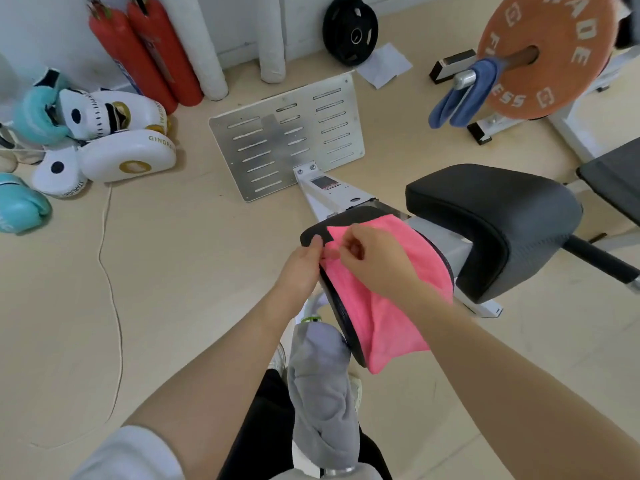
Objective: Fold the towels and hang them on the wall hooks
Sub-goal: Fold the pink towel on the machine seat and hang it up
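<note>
Fingers of left hand (pixel 300 268) and right hand (pixel 372 258) pinched together on near corner of pink terry towel (pixel 391 306), draped over black padded seat (pixel 311 235). Advice: align edges, keep tension, crease flat before lifting.

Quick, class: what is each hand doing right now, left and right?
Left hand: closed, pinching the pink towel's edge.
Right hand: closed, pinching the same towel near its top corner.

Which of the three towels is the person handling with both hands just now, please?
The pink towel on the black pad; the grey towel and blue towel hang untouched.
</note>
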Motion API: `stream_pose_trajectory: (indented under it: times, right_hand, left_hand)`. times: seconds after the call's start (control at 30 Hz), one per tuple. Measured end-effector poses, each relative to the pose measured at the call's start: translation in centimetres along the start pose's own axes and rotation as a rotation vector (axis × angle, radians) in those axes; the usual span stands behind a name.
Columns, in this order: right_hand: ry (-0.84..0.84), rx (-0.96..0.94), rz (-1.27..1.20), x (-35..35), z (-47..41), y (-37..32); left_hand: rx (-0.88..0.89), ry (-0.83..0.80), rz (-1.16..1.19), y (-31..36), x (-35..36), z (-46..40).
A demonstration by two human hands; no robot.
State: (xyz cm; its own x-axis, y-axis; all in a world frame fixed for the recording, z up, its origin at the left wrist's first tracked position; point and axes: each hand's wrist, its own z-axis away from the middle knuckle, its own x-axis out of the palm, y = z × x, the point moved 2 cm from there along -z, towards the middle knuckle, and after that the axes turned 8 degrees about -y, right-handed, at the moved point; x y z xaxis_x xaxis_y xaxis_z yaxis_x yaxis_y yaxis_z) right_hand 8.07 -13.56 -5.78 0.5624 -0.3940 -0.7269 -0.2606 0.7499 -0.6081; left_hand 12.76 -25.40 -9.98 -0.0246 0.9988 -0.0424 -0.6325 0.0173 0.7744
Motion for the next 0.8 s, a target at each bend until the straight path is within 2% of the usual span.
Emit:
stream_pose_trajectory:
  times: [0.07, 0.17, 0.27, 0.4, 0.43, 0.5, 0.57, 0.6, 0.67, 0.73, 0.8]
  right_hand:
    - [-0.067, 0.011, 0.069, 0.9, 0.3, -0.5]
    - [-0.109, 0.063, 0.153, 1.5, 0.4, -0.8]
    - [-0.102, 0.04, 0.052, 0.7, 0.4, -0.9]
    - [-0.056, 0.049, -0.082, -1.2, 0.8, 0.3]
    - [-0.042, 0.044, -0.044, -1.7, 0.7, 0.9]
    - [-0.068, 0.025, 0.269, -2.1, 0.4, 2.7]
    - [-0.214, 0.079, 0.584, -2.2, 0.4, 4.1]
    - [-0.285, 0.12, 0.629, -2.2, 0.5, 4.7]
    - [-0.337, 0.179, 0.568, -2.0, 0.8, 5.2]
    - [-0.33, 0.21, 0.519, -1.6, 0.8, 5.0]
    - [-0.315, 0.239, 0.525, -1.2, 0.7, 4.6]
  left_hand:
    - [-0.074, 0.003, 0.088, -0.2, -0.3, -0.1]
    - [-0.054, -0.021, -0.006, -0.5, -0.1, -0.4]
    - [0.04, 0.007, -0.08, -0.8, -0.2, -1.1]
    - [0.083, 0.108, -0.259, -0.7, -0.8, -2.2]
    - [0.073, 0.134, -0.334, -0.7, -1.0, -2.5]
    - [0.059, 0.175, -0.518, -0.7, -1.1, -2.9]
    - [0.033, 0.212, -0.608, -1.1, -1.2, -3.0]
    - [0.018, 0.235, -0.597, -1.3, -1.3, -3.1]
    - [0.018, 0.284, -0.494, -1.3, -1.0, -2.8]
    - [0.117, 0.384, -0.494, -0.7, -0.3, -1.8]
    - [0.362, 0.464, -0.618, 0.3, 1.1, 0.0]
